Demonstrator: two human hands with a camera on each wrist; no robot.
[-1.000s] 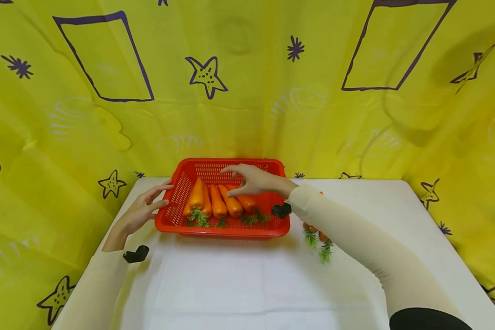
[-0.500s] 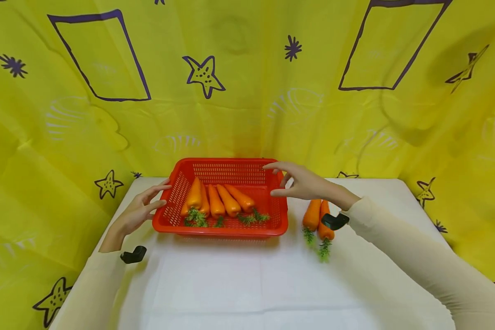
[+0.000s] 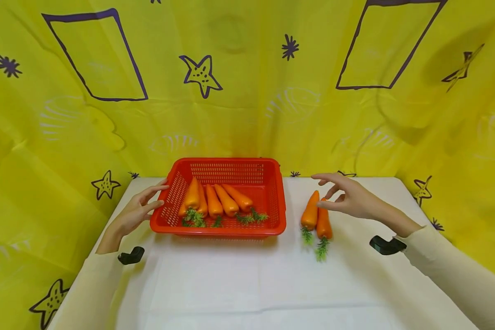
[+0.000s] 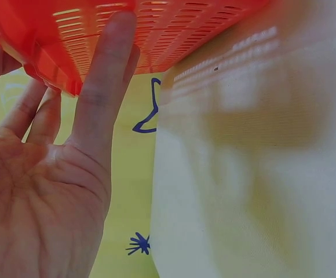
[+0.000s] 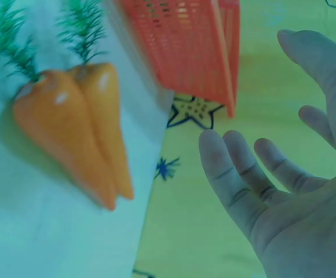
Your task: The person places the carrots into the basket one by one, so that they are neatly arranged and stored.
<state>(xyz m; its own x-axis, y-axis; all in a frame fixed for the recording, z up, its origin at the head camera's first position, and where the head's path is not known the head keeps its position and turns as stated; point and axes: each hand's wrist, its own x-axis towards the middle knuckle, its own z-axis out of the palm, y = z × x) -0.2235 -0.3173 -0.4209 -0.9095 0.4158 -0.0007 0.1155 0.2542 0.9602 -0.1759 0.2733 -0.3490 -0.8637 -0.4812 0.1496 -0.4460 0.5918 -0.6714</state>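
In the head view, several glossy orange carrots point(image 3: 215, 201) with green tops lie side by side in a red slotted plastic basket point(image 3: 218, 231). My left hand point(image 3: 133, 213) is at the basket's left side, fingertips and thumb touching its rim; the left wrist view shows one long finger point(image 4: 95, 87) straight against the outer wall. To the basket's right, two more carrots lie together on the white table, a left one point(image 3: 310, 211) and a right one point(image 3: 324, 223). Above their tips hovers my right hand point(image 3: 354, 198), holding nothing, fingers spread and slightly bent.
The white-covered table point(image 3: 214, 279) stretches in front of the basket. A yellow curtain point(image 3: 247, 123) printed with stars and outlines hangs close behind the table and along both sides. A black wrist strap piece point(image 3: 387, 245) sits at the right cuff.
My right hand has moved from over the basket to the right, over the two loose carrots, which are now uncovered. The left hand has stayed at the basket's rim.
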